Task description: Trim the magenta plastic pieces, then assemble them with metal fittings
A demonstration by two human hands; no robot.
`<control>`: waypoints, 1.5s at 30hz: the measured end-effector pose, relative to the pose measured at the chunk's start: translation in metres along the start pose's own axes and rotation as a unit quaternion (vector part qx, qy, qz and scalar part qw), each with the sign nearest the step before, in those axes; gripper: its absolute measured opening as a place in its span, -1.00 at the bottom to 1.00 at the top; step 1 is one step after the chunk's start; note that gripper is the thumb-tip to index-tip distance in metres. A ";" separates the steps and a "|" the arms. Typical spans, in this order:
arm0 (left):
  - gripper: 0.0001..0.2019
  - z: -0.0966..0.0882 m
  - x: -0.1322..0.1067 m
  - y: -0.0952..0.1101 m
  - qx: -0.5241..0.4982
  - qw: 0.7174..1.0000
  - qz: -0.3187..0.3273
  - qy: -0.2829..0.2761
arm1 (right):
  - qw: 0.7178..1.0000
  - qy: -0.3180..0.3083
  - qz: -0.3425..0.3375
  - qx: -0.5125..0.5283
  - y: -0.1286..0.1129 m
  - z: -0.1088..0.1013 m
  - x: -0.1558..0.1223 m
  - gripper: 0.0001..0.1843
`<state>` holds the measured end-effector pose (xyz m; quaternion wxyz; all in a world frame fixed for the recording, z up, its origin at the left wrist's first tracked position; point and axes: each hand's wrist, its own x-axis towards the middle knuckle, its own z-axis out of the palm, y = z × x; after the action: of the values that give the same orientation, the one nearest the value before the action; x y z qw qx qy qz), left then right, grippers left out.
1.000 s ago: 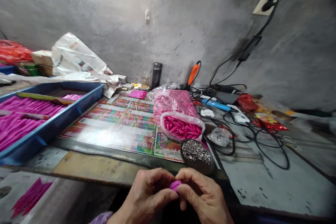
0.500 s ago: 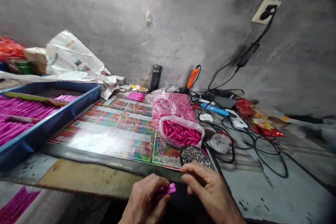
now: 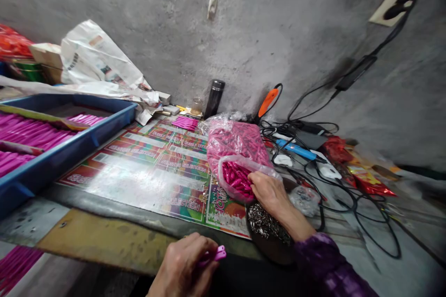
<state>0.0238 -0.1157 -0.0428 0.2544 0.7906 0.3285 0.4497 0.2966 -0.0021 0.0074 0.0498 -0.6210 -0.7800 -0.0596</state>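
Observation:
Near the table's front edge my left hand [image 3: 190, 264] is closed around a pink plastic piece [image 3: 219, 253]. The piece's end, with small holes in it, sticks out past the thumb and forefinger. My right hand [image 3: 270, 192] is at the mouth of a clear plastic bag [image 3: 240, 137], its fingers curled down against the pink plastic parts [image 3: 235, 176] inside. The fingertips are partly hidden, so what they pinch cannot be made out. Under the right forearm sits a dark round dish [image 3: 265, 222] of small shiny metal pins, partly covered by the arm.
A blue tray [image 3: 114, 123] of pink pieces stands at the left. A small pink stack [image 3: 184, 123] lies near a black flask [image 3: 214, 98]. Tangled black cables [image 3: 343, 190], a blue tool [image 3: 296, 149] and an orange-handled tool [image 3: 268, 102] lie to the right.
My right hand has moved forward from beside the left hand, over the metal pins, to the open bag. My left hand still holds the pink piece. The view has shifted slightly.

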 end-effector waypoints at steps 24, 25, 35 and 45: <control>-0.91 -0.006 -0.012 0.037 -0.030 0.997 -0.061 -0.036 | 0.782 0.029 0.158 0.602 -0.081 -0.031 -0.135 -0.70; -0.92 -0.006 -0.015 0.040 -0.031 0.997 -0.063 -0.038 | 0.762 0.024 0.171 0.624 -0.088 -0.029 -0.144 -0.69; -0.93 -0.005 -0.040 0.051 -0.030 0.996 -0.053 -0.060 | 0.693 -0.019 0.207 0.690 -0.115 -0.009 -0.188 -0.65; -0.92 -0.002 -0.050 0.048 -0.020 0.996 -0.052 -0.070 | 0.702 -0.010 0.201 0.684 -0.122 0.000 -0.200 -0.72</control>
<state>0.0169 -0.1842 -0.0353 0.3160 0.7967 0.3415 0.3858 0.2221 -0.2217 -0.0269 0.4633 -0.5589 -0.4637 0.5079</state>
